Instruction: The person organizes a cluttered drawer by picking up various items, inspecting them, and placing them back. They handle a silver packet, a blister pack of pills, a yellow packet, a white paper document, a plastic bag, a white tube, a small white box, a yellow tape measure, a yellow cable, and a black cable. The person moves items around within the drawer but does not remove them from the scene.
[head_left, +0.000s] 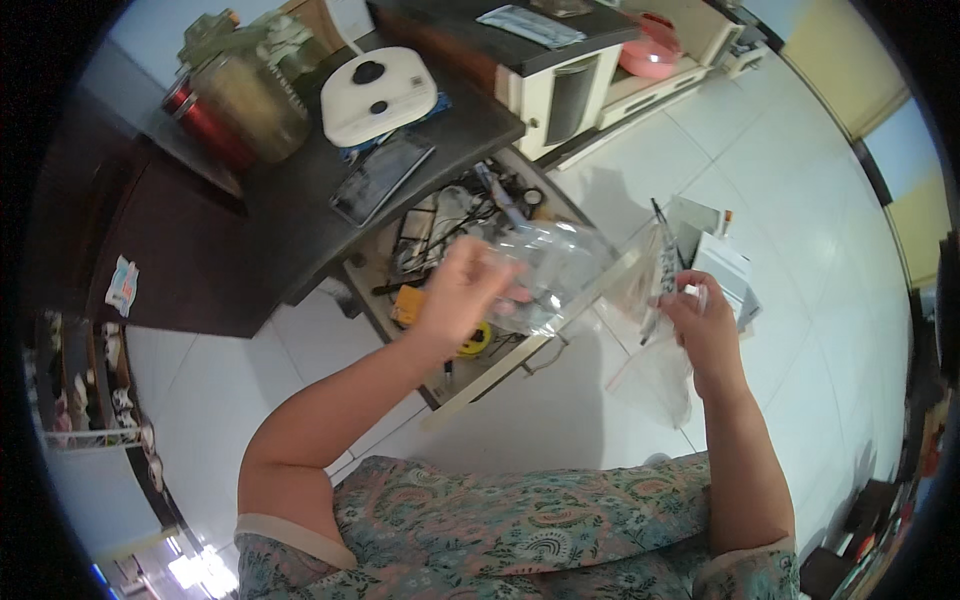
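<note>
My left hand (458, 298), slightly blurred, is closed on a crinkled clear plastic bag (568, 268) above an open drawer (488, 378). To its right, my right hand (708, 328) pinches a thin see-through pouch (655, 385) that hangs down past the drawer's front. A slim strip with dark marks (668, 265) stands up by the right fingertips; I cannot tell if it is inside the pouch. The drawer is full of cables and small items, with a yellow round object (476, 340) near its front and an orange-yellow box (407, 304) beside my left wrist.
A phone (382, 178) lies on the dark counter near a white appliance with black knobs (378, 95). Jars and a red canister (205, 122) stand at the back left. White boxes and papers (728, 268) lie on the tiled floor beyond my right hand.
</note>
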